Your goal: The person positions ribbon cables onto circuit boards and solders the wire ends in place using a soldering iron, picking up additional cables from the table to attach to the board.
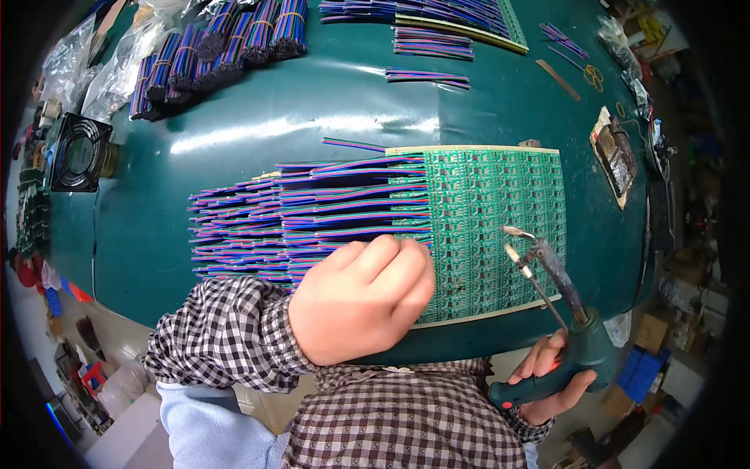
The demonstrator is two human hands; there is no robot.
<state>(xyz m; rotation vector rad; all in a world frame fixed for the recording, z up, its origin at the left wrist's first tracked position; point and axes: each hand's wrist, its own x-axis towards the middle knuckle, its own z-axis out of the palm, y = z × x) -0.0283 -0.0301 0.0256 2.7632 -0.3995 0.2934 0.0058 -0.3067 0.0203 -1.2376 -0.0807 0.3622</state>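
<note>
One right hand (556,402) is clasping a dark-green, pistol-shaped plastic soldering gun (591,344) by its handle. The left hand (363,303) is curling over thin multicoloured ribbon wires (336,220), likely light and floppy; whether it's pinching any, I cannot tell. Mostly rightward, a flat green circuit-board panel (484,207) is lying, probably stiff, best held by its edges.

Fisheye's up on my head, left of the pair, staring down over the green table (148,254); close enough my left hand (363,301) looms just below centre; straight edges bend toward the rim.
</note>
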